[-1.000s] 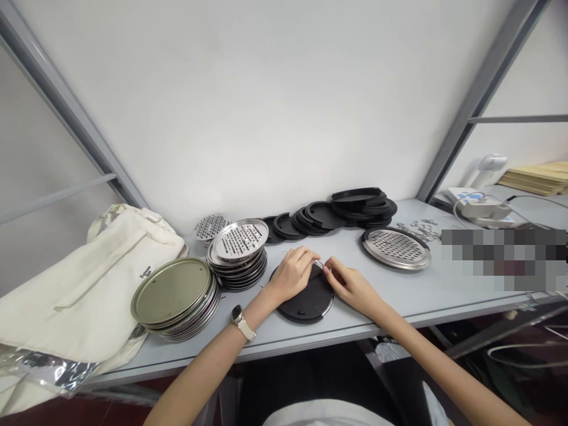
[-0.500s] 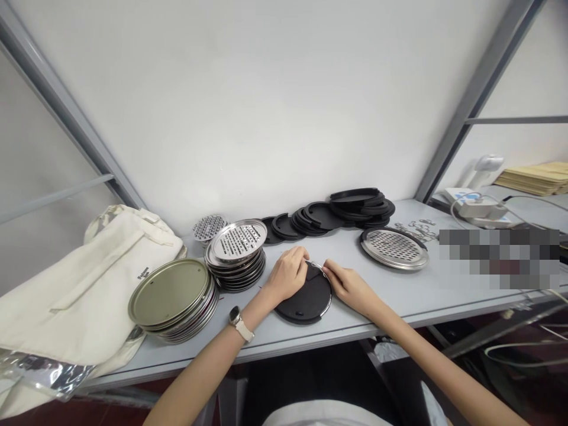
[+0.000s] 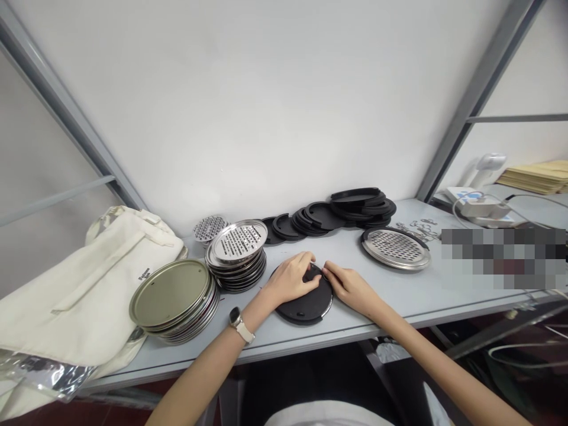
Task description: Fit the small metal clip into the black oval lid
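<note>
A round black disc [image 3: 304, 307] with a bright metal edge lies flat on the grey table in front of me. My left hand [image 3: 287, 278] rests over its left and far side, thumb and fingers apart, holding nothing that I can see. At the far right rim, my right hand [image 3: 352, 289] is closed in a pinch against the edge. Whatever sits between those fingertips is hidden. Just left of the disc stands a stack of silver grater plates [image 3: 237, 242], their tops perforated.
Olive and other round plates [image 3: 171, 293] are stacked at left, beside a cream bag [image 3: 102, 284]. Black rimmed discs [image 3: 326, 216] lie along the wall. At right are a black-edged grater plate [image 3: 394, 247] and small metal clips [image 3: 419, 228].
My left hand has let go of the small metal piece at the disc's far rim and its fingers have spread over the disc. My right hand stays pinched at the rim.
</note>
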The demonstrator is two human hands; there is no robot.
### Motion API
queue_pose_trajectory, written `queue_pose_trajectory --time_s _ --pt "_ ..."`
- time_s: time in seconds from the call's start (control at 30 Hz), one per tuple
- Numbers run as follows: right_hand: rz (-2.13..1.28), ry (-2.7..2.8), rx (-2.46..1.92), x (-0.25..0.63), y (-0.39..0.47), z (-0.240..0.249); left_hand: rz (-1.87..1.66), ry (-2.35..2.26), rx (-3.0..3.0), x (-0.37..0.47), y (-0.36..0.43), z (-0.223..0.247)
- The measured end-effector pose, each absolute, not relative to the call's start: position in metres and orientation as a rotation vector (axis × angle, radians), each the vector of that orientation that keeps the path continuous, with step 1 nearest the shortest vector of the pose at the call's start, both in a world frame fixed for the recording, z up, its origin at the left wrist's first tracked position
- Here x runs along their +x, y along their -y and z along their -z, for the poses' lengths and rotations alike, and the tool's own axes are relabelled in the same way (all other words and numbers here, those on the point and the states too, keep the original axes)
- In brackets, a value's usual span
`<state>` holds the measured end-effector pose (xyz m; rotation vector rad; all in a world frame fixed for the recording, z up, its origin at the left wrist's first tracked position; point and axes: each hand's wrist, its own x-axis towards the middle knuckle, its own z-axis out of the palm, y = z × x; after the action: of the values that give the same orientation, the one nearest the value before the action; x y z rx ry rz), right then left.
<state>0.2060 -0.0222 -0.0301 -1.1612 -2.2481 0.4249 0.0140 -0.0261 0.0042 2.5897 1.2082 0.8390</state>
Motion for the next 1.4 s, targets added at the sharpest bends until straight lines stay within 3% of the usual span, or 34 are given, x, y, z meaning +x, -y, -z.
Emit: queue_pose_trajectory --time_s 1.4 --pt "-0.42 2.253 -1.055 0.2069 0.0232 0.0315 -0.815 -1.036 2.729 0.0138 0.021 -0.0024"
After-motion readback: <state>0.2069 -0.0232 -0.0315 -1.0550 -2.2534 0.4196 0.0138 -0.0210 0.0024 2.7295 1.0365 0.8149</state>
